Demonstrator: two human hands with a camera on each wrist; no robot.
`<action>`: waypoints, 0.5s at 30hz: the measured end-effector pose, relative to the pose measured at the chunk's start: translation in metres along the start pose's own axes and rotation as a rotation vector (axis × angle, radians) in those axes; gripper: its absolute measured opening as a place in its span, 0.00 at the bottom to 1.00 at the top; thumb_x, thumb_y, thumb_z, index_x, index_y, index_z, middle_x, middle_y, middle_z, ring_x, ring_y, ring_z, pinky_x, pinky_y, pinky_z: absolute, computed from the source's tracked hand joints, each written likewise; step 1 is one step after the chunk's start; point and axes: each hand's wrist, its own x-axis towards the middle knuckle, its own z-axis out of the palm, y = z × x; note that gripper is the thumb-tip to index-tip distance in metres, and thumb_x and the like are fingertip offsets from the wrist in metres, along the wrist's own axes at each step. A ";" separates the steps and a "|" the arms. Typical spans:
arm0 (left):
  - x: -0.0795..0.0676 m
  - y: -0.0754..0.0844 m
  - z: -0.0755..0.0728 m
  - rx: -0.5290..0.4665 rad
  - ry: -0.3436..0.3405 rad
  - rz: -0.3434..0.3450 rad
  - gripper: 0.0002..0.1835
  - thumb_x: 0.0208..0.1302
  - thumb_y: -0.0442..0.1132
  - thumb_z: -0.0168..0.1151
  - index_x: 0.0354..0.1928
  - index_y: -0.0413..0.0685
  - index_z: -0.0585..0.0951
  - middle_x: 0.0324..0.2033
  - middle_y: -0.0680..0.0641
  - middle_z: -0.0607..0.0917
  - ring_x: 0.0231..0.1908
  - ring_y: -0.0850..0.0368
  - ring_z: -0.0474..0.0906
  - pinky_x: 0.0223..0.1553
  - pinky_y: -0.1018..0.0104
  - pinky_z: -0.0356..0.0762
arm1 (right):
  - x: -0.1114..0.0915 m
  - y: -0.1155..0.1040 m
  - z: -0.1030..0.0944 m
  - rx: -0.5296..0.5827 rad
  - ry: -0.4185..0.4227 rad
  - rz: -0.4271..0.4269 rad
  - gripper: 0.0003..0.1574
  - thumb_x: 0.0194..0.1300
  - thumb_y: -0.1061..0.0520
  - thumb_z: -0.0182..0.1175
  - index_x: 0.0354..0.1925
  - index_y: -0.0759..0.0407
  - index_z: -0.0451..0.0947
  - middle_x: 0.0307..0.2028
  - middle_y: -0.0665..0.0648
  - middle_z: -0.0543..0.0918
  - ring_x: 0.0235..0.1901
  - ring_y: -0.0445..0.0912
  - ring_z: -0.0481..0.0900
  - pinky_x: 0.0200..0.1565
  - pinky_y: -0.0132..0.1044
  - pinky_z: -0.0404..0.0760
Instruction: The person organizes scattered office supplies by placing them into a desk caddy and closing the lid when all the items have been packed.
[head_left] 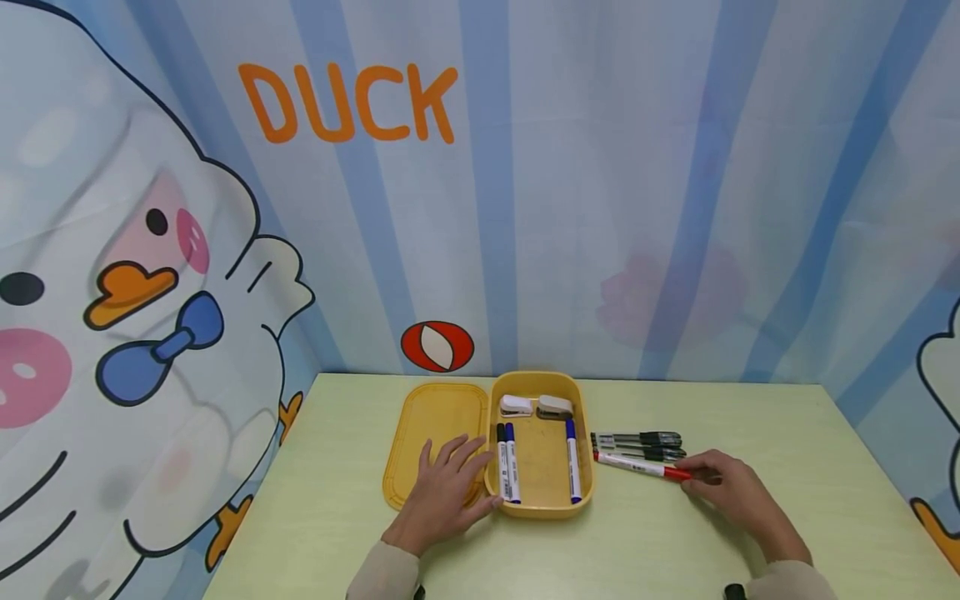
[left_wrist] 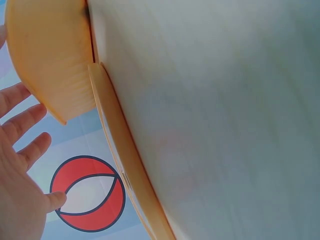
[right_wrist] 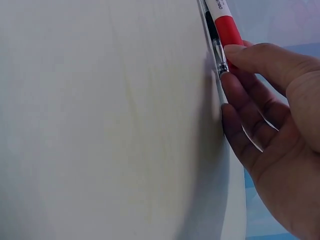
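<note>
Grip (head_left: pixel 738 493) on red marker (head_left: pixel 637 466) (pale table (head_left: pixel 622 554), striped backdrop (head_left: pixel 570 208))

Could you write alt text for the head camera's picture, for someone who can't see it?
A person's right hand pinches a red-capped marker beside pens on a table. The left hand is at the left edge of a yellow box holding two staplers and three markers, before a cartoon duck backdrop.

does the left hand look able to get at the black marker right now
Probably yes: the left hand is at the left side of the open box, and the black marker lies just inside with nothing over it.
</note>
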 end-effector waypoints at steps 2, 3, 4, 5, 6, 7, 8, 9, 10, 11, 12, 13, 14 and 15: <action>0.000 0.000 0.000 0.002 -0.002 -0.001 0.35 0.66 0.71 0.54 0.68 0.62 0.75 0.73 0.53 0.69 0.73 0.47 0.61 0.68 0.24 0.52 | -0.001 0.000 -0.001 0.016 -0.005 0.001 0.18 0.64 0.57 0.70 0.52 0.56 0.85 0.51 0.61 0.83 0.45 0.50 0.84 0.44 0.42 0.83; 0.000 0.000 0.000 0.004 -0.002 -0.002 0.35 0.66 0.71 0.54 0.68 0.62 0.75 0.73 0.53 0.69 0.73 0.47 0.61 0.68 0.24 0.52 | -0.001 0.000 -0.001 0.025 -0.005 0.004 0.17 0.65 0.57 0.70 0.53 0.55 0.85 0.52 0.61 0.83 0.45 0.50 0.84 0.44 0.41 0.83; 0.000 0.000 0.000 0.007 -0.004 -0.002 0.35 0.66 0.72 0.54 0.68 0.62 0.75 0.73 0.53 0.69 0.73 0.47 0.61 0.68 0.24 0.52 | -0.002 0.000 -0.001 0.039 -0.003 0.009 0.17 0.65 0.57 0.70 0.53 0.55 0.85 0.52 0.61 0.83 0.46 0.50 0.84 0.44 0.40 0.83; 0.000 0.000 0.000 0.007 -0.005 -0.002 0.35 0.66 0.72 0.54 0.68 0.62 0.75 0.73 0.53 0.69 0.73 0.47 0.61 0.68 0.24 0.52 | -0.003 0.000 -0.002 0.049 -0.001 0.010 0.17 0.66 0.57 0.69 0.53 0.55 0.85 0.53 0.62 0.84 0.46 0.49 0.84 0.43 0.39 0.83; 0.000 0.000 0.000 0.007 -0.006 -0.002 0.35 0.66 0.72 0.54 0.68 0.62 0.75 0.73 0.53 0.69 0.73 0.47 0.61 0.68 0.24 0.52 | -0.003 0.000 -0.002 0.065 0.002 0.011 0.17 0.66 0.57 0.69 0.53 0.55 0.85 0.53 0.63 0.84 0.45 0.49 0.85 0.43 0.38 0.83; 0.000 0.000 0.000 0.008 -0.007 -0.002 0.35 0.66 0.72 0.54 0.68 0.62 0.75 0.73 0.53 0.69 0.73 0.47 0.61 0.68 0.24 0.52 | -0.004 0.001 -0.002 0.082 0.001 0.007 0.17 0.67 0.57 0.68 0.54 0.56 0.85 0.53 0.64 0.83 0.45 0.48 0.85 0.43 0.37 0.83; 0.000 0.000 0.000 0.008 -0.007 -0.001 0.35 0.66 0.72 0.54 0.68 0.62 0.75 0.73 0.53 0.69 0.73 0.48 0.61 0.68 0.24 0.52 | -0.004 0.001 -0.002 0.101 0.004 0.015 0.17 0.67 0.57 0.68 0.54 0.56 0.85 0.53 0.64 0.84 0.45 0.47 0.85 0.42 0.36 0.83; 0.000 0.000 0.000 0.008 -0.008 -0.001 0.35 0.66 0.72 0.54 0.68 0.62 0.75 0.73 0.53 0.69 0.73 0.48 0.61 0.68 0.24 0.52 | -0.005 0.001 -0.002 0.121 0.005 0.021 0.18 0.67 0.57 0.67 0.55 0.56 0.84 0.54 0.64 0.83 0.44 0.46 0.85 0.42 0.35 0.83; 0.000 0.000 0.000 0.006 -0.009 -0.002 0.35 0.66 0.71 0.54 0.68 0.62 0.75 0.73 0.53 0.69 0.73 0.48 0.61 0.68 0.24 0.52 | -0.005 0.002 -0.003 0.143 0.007 0.030 0.18 0.68 0.57 0.67 0.55 0.57 0.84 0.54 0.64 0.83 0.44 0.44 0.85 0.41 0.35 0.83; 0.000 0.000 0.000 0.004 -0.008 -0.002 0.35 0.66 0.71 0.54 0.68 0.62 0.75 0.73 0.53 0.69 0.73 0.47 0.61 0.68 0.24 0.52 | -0.006 0.003 -0.003 0.158 0.006 0.036 0.19 0.68 0.57 0.66 0.56 0.57 0.83 0.54 0.64 0.83 0.43 0.43 0.85 0.41 0.34 0.83; 0.000 0.000 0.000 0.003 -0.008 -0.002 0.35 0.66 0.71 0.54 0.68 0.62 0.75 0.73 0.53 0.69 0.73 0.47 0.61 0.68 0.24 0.52 | -0.006 0.003 -0.003 0.172 0.007 0.046 0.19 0.69 0.57 0.66 0.57 0.57 0.83 0.54 0.64 0.83 0.42 0.42 0.84 0.40 0.34 0.82; 0.000 0.000 0.000 0.001 -0.009 -0.003 0.35 0.66 0.71 0.55 0.68 0.62 0.75 0.73 0.53 0.69 0.73 0.47 0.61 0.68 0.24 0.52 | -0.006 0.004 -0.003 0.183 0.005 0.052 0.20 0.69 0.56 0.65 0.58 0.58 0.82 0.54 0.64 0.83 0.42 0.41 0.84 0.39 0.35 0.82; 0.000 0.000 -0.001 0.000 -0.008 -0.003 0.35 0.66 0.71 0.55 0.68 0.62 0.75 0.73 0.53 0.69 0.73 0.47 0.61 0.68 0.24 0.51 | -0.006 0.004 -0.003 0.194 0.009 0.063 0.21 0.70 0.55 0.66 0.58 0.58 0.82 0.54 0.63 0.83 0.41 0.41 0.83 0.39 0.35 0.81; 0.000 0.001 -0.001 0.000 -0.009 -0.004 0.35 0.66 0.71 0.55 0.68 0.62 0.75 0.73 0.53 0.69 0.73 0.47 0.61 0.68 0.24 0.51 | -0.006 0.005 -0.003 0.207 0.007 0.070 0.22 0.70 0.55 0.65 0.59 0.58 0.81 0.54 0.64 0.83 0.41 0.41 0.83 0.38 0.35 0.81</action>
